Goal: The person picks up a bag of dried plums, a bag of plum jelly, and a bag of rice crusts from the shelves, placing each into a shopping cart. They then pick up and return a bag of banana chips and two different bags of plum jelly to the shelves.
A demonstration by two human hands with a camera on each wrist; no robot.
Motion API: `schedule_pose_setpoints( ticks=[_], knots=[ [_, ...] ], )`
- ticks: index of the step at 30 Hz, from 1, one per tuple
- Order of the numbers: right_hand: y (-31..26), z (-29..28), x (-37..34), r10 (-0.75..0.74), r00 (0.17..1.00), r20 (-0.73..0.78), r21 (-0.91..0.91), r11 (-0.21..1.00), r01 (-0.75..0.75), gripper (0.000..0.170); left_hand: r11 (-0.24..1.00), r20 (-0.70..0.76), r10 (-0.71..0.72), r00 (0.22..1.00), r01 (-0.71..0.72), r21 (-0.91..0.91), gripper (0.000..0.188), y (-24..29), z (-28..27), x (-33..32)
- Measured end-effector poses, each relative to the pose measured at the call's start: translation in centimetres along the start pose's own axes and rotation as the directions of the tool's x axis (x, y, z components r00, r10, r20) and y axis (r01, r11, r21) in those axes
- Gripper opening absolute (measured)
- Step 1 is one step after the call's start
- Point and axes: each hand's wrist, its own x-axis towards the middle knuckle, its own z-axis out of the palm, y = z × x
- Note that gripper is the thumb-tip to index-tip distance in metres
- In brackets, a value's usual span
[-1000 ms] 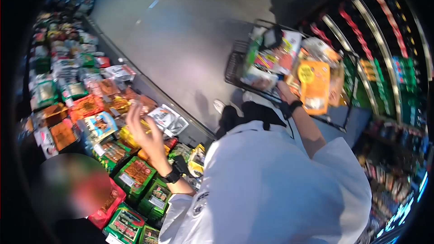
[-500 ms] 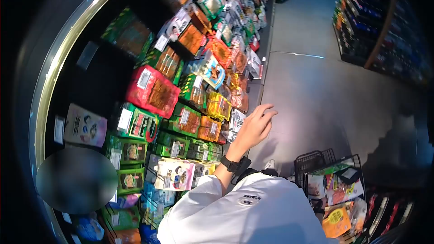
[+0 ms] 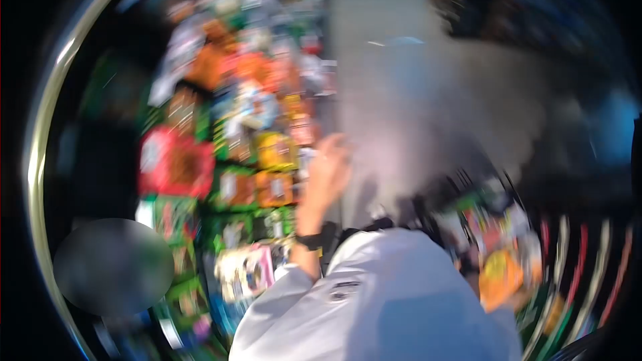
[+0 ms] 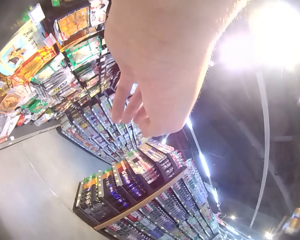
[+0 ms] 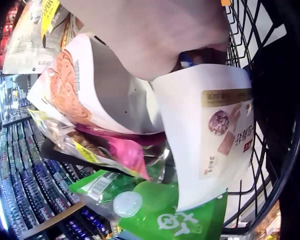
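My left hand (image 3: 326,170) is held out beside the packaged snacks on the left, blurred in the head view. The left wrist view shows this hand (image 4: 150,80) with fingers loosely bent and nothing in them. My right hand (image 5: 155,40) is at the near side of a loaded black wire shopping cart (image 5: 285,170), fingers curled at a blue part of its handle (image 5: 186,60); a package partly hides the grip. Just below it stand a white package (image 5: 210,135), a white pouch with an orange-brown picture (image 5: 65,90) and a green bag (image 5: 155,207).
Racks of bagged food, including a red pack (image 3: 175,164) and a yellow pack (image 3: 275,150), line the left side. Grey aisle floor (image 3: 394,107) runs ahead. A wood-edged shelf unit (image 4: 140,200) stands beyond. An orange pouch (image 3: 500,277) lies in the cart.
The head view has swung toward the left racks, then shifted slightly and blurred. My left hand has moved from over the packs toward the aisle side. The right hand stays at the cart.
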Motion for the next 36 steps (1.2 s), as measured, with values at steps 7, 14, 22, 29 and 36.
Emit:
schedule_pose_setpoints(
  ticks=[7, 14, 22, 29, 36],
  knots=[
    [3.9, 1.1, -0.5, -0.042, 0.975, -0.22, -0.176, 0.984, 0.003, 0.026, 0.996, 0.035, 0.038, 0.999, -0.034, -0.088, 0.032, -1.2, 0.7, -0.1],
    [2.8, 3.1, -5.6, -0.432, 0.841, -0.326, -0.716, 0.694, 0.079, 0.026, 0.991, 0.111, 0.085, 0.99, -0.072, -0.117, 0.029, -2.1, 0.7, -0.3],
    [0.2, 3.8, -10.8, -0.46, 0.823, -0.334, -0.607, 0.773, 0.186, 0.019, 0.982, 0.143, 0.067, 0.987, -0.041, -0.183, 0.029, -3.9, -0.3, -1.9],
    [-0.9, 6.0, -18.3, -0.55, 0.801, -0.235, -0.706, 0.664, 0.249, 0.028, 0.98, 0.142, 0.089, 0.986, -0.062, -0.188, 0.026, -5.5, -0.2, -3.0],
    [-2.7, 8.6, -25.7, -0.682, 0.7, -0.21, -0.774, 0.553, 0.307, 0.026, 0.966, 0.189, 0.11, 0.976, -0.06, -0.253, 0.023, -5.3, 1.5, -2.9]
  ],
)
